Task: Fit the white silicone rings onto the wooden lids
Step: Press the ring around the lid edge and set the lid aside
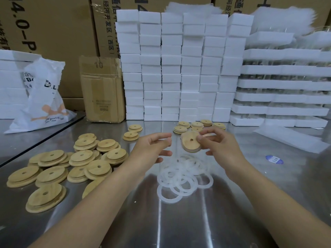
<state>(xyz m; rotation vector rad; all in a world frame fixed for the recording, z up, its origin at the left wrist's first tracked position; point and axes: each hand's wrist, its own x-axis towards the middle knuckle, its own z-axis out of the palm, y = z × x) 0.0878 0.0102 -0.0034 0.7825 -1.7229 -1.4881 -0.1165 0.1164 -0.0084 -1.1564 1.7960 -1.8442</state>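
My right hand pinches a round wooden lid with a centre hole, held tilted above the table. A pale ring seems to sit on its rim, blurred. My left hand hovers just left of the lid, fingers loosely curled and holding nothing. Below both hands lies a heap of white silicone rings. A pile of bare wooden lids is spread at the left. Several lids lie in a row behind my hands, and a few more lids lie at the centre left.
The steel table bears stacked white foam blocks at the back, a small cardboard box, a white plastic bag at the left and foam trays at the right. A blue sticker lies right of my hand.
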